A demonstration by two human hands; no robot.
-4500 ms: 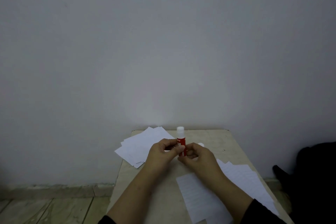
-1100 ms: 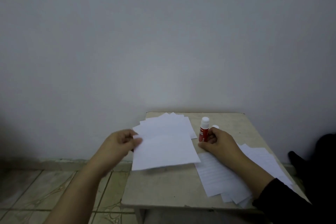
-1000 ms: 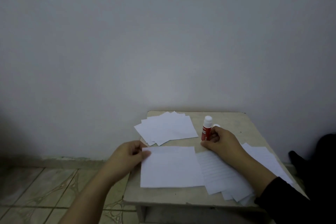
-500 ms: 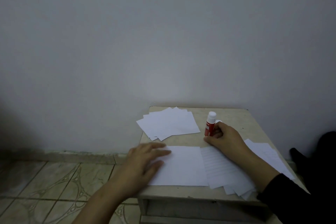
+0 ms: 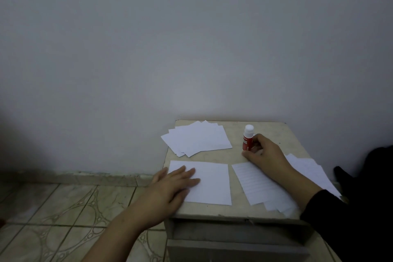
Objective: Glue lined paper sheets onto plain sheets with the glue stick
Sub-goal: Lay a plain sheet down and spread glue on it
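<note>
From the head camera I see the left hand point(image 5: 173, 185) lying flat, fingers straight and spread a little, palm down on the left part of a single plain sheet point(image 5: 210, 183); that sheet lies flat on the near left part of the small beige table point(image 5: 234, 210), its left edge about level with the table's edge. My right hand point(image 5: 262, 152) is curled round the lower part of the glue stick point(image 5: 248, 137), which stands upright on the table with its red body and white cap clear above the fingers point(image 5: 253, 148); the right forearm runs back into a black sleeve point(image 5: 331, 212). Under that wrist and forearm lies a fanned pile of lined sheets point(image 5: 255, 185), the top one showing faint ruled lines; it sits just beside the single sheet, apart from it by a narrow strip of table. At the far left corner a loose stack of plain sheets point(image 5: 197, 137) overhangs the table's edge slightly; beyond it stands a bare grey wall point(image 5: 191, 38), and to the left a patterned tile floor point(image 5: 63, 208).
</note>
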